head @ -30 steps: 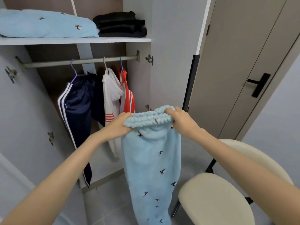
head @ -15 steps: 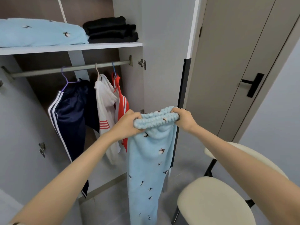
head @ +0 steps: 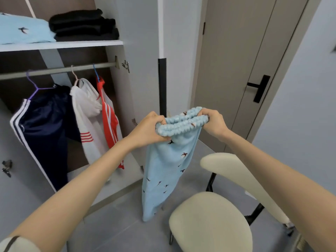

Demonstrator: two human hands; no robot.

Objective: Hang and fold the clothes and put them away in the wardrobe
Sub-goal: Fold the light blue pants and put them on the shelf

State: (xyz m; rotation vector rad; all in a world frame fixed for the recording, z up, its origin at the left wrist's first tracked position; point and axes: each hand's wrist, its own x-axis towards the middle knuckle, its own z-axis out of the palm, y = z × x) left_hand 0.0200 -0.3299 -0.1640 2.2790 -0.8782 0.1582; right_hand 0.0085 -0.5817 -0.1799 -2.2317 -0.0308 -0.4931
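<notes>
Two hands, left hand (head: 148, 129) and right hand (head: 213, 122), grip the blue trousers (head: 167, 166) by the waistband, beside the open wardrobe (head: 120, 99).

A cream chair (head: 211, 220) stands near the beige door (head: 236, 70).

Open wardrobe (head: 119, 99) on the left, brown inside, with a white shelf (head: 72, 46) across the top and a grey rail (head: 54, 70) just under it. The grey wardrobe door (head: 143, 51) is swung out on the right, a metal hinge (head: 125, 66) showing beside it. Straight ahead is a beige room door (head: 227, 70), closed, with a black lever handle (head: 259, 88). Right of that, a pale blue-grey wall (head: 300, 124). Down low, a cream chair (head: 209, 222) on black legs, curved backrest toward the wall, stands on a grey tiled floor (head: 127, 224). The light is soft and even across the room.
</notes>
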